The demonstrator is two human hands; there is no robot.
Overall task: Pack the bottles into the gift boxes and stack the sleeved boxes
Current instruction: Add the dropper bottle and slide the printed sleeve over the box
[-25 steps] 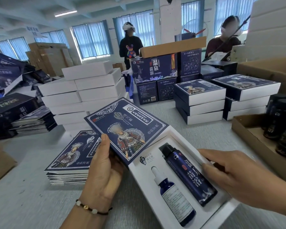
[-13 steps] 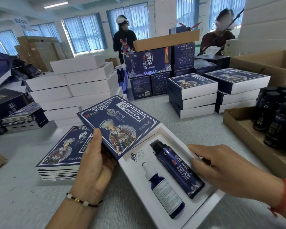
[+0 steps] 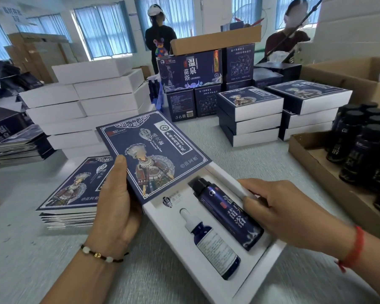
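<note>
The white gift box (image 3: 208, 255) lay near on the table with two bottles inside — light but bendy. The right hand (image 3: 287, 213) pinched its side; the left hand (image 3: 114, 207) gripped the stiff blue sleeve (image 3: 154, 154) — best held by edges.

A packing workroom: stacks of white boxes (image 3: 90, 99), sleeved gift boxes (image 3: 249, 116) and flat printed sleeves (image 3: 72, 189) are crowding the tabletop (image 3: 239, 159), while cardboard cartons (image 3: 31, 51) are sitting by curtained windows.

Left hand (image 3: 114, 207) grips a sleeve's edge, thumb on top; right hand (image 3: 279, 207) fingers curl around a box's side.
</note>
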